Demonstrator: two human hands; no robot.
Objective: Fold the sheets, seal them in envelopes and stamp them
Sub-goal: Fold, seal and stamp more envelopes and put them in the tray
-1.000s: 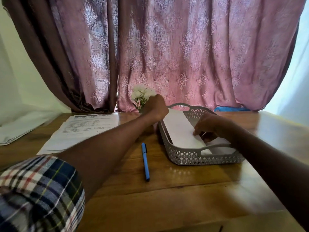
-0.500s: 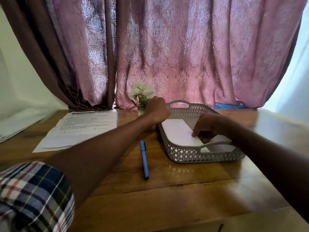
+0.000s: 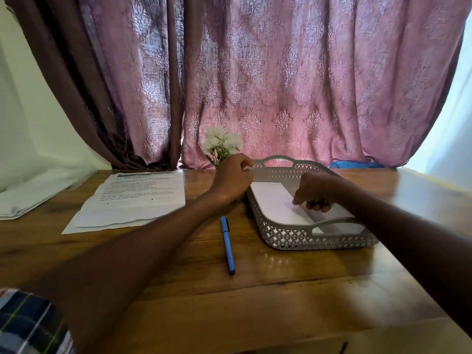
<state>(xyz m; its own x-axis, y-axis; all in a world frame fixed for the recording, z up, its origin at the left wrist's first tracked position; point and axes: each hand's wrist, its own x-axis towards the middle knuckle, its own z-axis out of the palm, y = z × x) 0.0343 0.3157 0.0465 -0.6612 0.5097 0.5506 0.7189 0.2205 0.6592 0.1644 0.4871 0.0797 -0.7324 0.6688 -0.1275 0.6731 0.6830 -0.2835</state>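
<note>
Left hand [image 3: 233, 178]: reaches across the table to the far-left corner of the basket; the fingers are curled at the rim. The frame does not show plainly whether they grip the rim or only rest against it, so its hold cannot be told.
Right hand [image 3: 315, 191]: is inside the basket, fingers bent down, fingertips [image 3: 297, 200] on the top of the white envelope. Whether they pinch the envelope or only press it cannot be told.
Envelope [image 3: 274, 204]: white, lies flat in the basket, long side running from the far-left corner toward the near-right. Its right part is hidden by the right hand and forearm.
Basket [image 3: 293, 236]: grey, with perforated walls and a cut-out handle at the near and far ends. It stands on the table right of centre.
Printed sheets [image 3: 132, 200]: a loose, slightly fanned stack lying flat on the table left of the left forearm, well apart from the basket. The text is too small to read.
Pen [image 3: 227, 245]: blue, capped, lies on the table between the forearms, just beside the near-left corner of the basket, not touching it.
Table [image 3: 255, 302]: wooden, glossy.
Flowers [image 3: 222, 144]: white blooms behind the left hand, at the far table edge.
Folded white papers [image 3: 24, 203]: lie at the left edge of the table.
Curtain [image 3: 281, 85]: pink, patterned, hangs behind the table.
Sleeve [image 3: 28, 325]: plaid, on the left arm, at the lower-left corner.
</note>
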